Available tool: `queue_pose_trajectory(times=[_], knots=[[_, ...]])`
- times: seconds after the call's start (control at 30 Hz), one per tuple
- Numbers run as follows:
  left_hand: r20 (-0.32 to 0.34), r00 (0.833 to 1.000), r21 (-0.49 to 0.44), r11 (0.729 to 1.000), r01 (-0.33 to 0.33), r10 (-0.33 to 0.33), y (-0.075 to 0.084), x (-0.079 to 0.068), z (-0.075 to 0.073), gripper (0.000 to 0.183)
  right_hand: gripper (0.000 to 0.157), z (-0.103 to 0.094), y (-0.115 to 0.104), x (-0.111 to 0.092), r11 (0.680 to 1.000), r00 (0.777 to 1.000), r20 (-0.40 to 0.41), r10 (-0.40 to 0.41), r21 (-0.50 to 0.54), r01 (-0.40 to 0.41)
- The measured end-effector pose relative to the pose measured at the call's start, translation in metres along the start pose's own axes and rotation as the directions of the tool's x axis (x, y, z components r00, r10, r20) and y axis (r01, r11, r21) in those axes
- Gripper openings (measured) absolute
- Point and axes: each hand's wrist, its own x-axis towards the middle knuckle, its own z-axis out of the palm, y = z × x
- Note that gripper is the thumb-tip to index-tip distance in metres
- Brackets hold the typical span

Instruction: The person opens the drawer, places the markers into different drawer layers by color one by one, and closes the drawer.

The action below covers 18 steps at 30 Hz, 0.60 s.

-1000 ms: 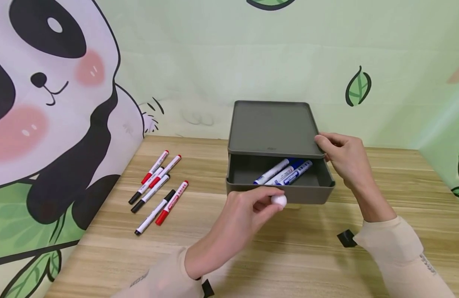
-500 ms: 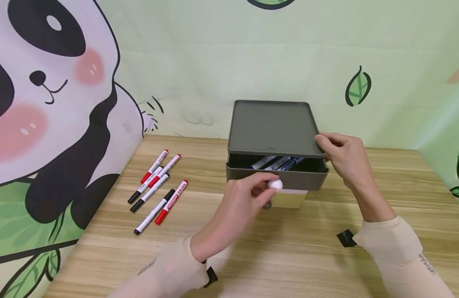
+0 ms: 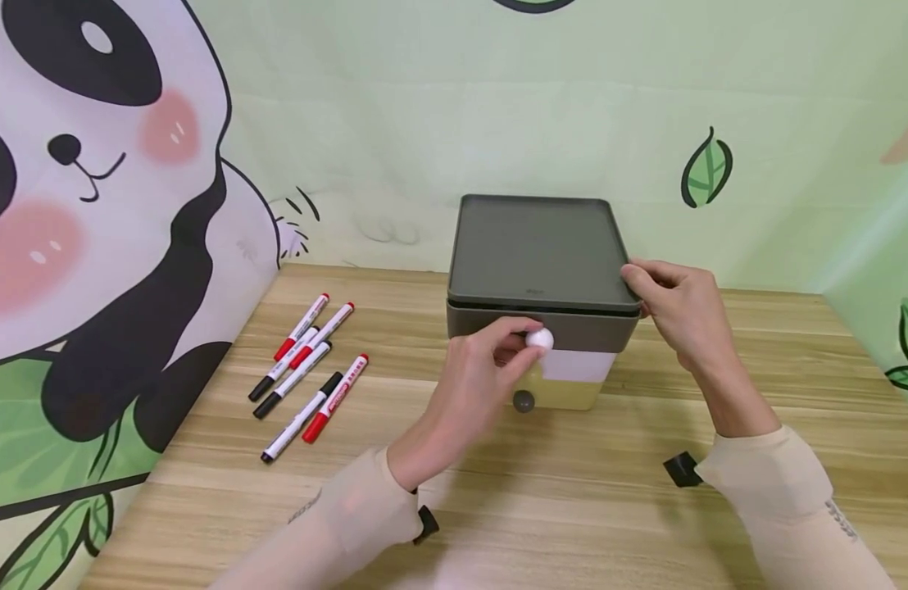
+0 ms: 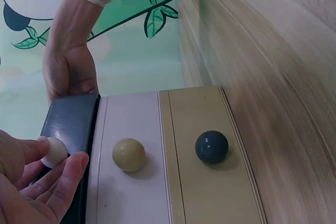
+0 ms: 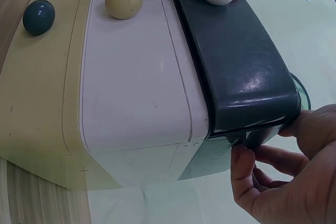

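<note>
A small three-drawer cabinet (image 3: 538, 246) stands on the table, with a dark grey top. My left hand (image 3: 472, 381) pinches the white round knob (image 3: 540, 339) of the dark grey top drawer (image 3: 590, 332), thumb and fingers on either side of it. That drawer sits almost flush under the top, a thin dark gap showing; its inside is hidden. My right hand (image 3: 683, 311) holds the cabinet's right upper edge, thumb on top and fingers at the side. Below are a white drawer with a beige knob (image 4: 128, 155) and a yellow drawer with a dark knob (image 3: 524, 401).
Several red and black markers (image 3: 302, 373) lie in a loose group on the wooden table (image 3: 572, 508), left of the cabinet. A green backdrop (image 3: 380, 123) with a panda print rises close behind and at the left.
My left hand has pushed the top drawer back from partly open to nearly closed, hiding the blue markers inside. My right hand has kept its hold on the cabinet's edge.
</note>
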Motion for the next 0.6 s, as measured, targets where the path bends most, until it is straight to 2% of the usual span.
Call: queue_pose_trajectory(times=[0.3,0.6], knots=[[0.004,1.0,0.012,1.0,0.009,-0.009,-0.0031,0.0074,0.0016,0.024,0.045,-0.0014,0.0009,0.0,1.0,1.0,0.003,0.002,0.0,-0.002],[-0.003,1.0,0.009,1.0,0.014,-0.013,-0.0045,0.0081,0.0016,0.024,0.044,-0.001,0.0002,-0.0006,1.0,1.0,0.0,0.007,-0.018,-0.007]])
